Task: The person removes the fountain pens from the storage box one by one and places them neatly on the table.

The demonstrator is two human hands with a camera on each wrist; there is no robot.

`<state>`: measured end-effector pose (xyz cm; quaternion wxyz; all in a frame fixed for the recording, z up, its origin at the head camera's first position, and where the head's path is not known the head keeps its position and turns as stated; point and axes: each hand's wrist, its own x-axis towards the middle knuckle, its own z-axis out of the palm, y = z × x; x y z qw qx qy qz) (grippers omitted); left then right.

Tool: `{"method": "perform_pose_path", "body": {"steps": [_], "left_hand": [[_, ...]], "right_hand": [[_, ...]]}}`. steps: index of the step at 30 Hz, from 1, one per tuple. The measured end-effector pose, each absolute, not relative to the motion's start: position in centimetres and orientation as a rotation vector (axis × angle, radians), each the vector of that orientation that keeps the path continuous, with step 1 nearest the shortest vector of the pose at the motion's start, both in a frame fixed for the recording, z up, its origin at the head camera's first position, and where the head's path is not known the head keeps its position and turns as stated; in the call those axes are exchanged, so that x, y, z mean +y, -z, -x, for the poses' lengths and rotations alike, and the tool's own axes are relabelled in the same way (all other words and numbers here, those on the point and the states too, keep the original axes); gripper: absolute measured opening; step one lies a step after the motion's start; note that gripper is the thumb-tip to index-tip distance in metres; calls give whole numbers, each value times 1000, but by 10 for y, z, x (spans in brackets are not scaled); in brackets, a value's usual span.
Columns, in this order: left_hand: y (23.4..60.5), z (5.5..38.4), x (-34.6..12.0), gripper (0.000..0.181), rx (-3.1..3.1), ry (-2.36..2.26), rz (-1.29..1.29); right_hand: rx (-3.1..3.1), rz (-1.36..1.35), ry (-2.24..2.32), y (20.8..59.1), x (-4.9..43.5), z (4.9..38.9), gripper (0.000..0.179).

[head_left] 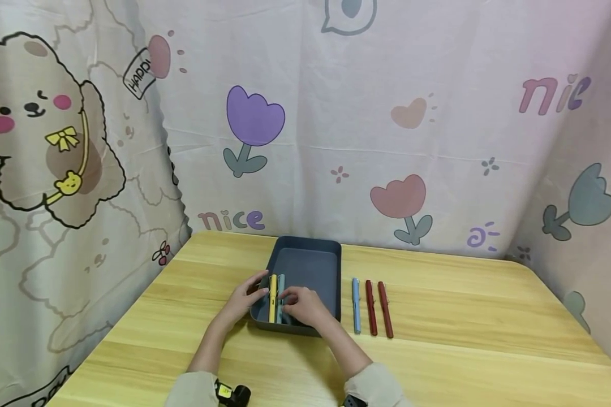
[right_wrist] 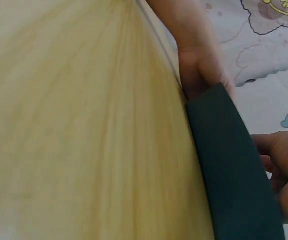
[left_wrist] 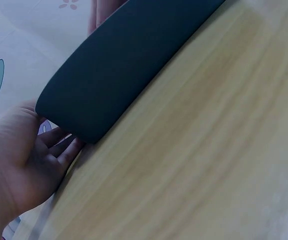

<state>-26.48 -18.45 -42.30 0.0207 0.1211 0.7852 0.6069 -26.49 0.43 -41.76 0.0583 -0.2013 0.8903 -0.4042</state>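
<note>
A dark grey tray point(head_left: 305, 260) sits on the table, with a yellow pen point(head_left: 272, 299) and a teal pen point(head_left: 281, 282) lying side by side along its left wall. My left hand point(head_left: 241, 299) grips that wall, thumb over the rim beside the yellow pen and the other fingers outside; the left wrist view shows this hand point(left_wrist: 28, 160) curled around the tray's corner. Reaching in over the tray, my right hand point(head_left: 305, 305) pinches the teal pen, fingertips at its right side. In the right wrist view, the tray wall point(right_wrist: 234, 170) partly hides the right hand point(right_wrist: 286, 170).
To the right of the tray, a light blue pen point(head_left: 356, 305) and two dark red pens, one point(head_left: 371, 308) beside the other point(head_left: 385, 310), lie roughly parallel on the wooden table point(head_left: 463, 316). A printed cloth point(head_left: 326, 113) hangs behind and along both sides.
</note>
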Motion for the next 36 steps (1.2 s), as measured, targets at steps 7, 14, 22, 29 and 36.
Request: {"method": "perform_pose_path", "body": {"steps": [7, 14, 22, 29, 36], "left_hand": [[422, 264, -184, 49, 2431, -1877, -384], [424, 265, -184, 50, 2408, -1898, -374], [424, 265, -184, 50, 2415, -1898, -378], [424, 266, -184, 50, 2418, -1887, -370], [425, 267, -184, 51, 2393, -1899, -367]], "right_hand": [[2639, 656, 1238, 427, 2, 269, 19], [2604, 598, 1306, 430, 6, 268, 18], [2701, 558, 1249, 430, 4, 265, 20], [2781, 548, 1161, 429, 1, 263, 26], [2816, 523, 1146, 428, 3, 263, 24]]}}
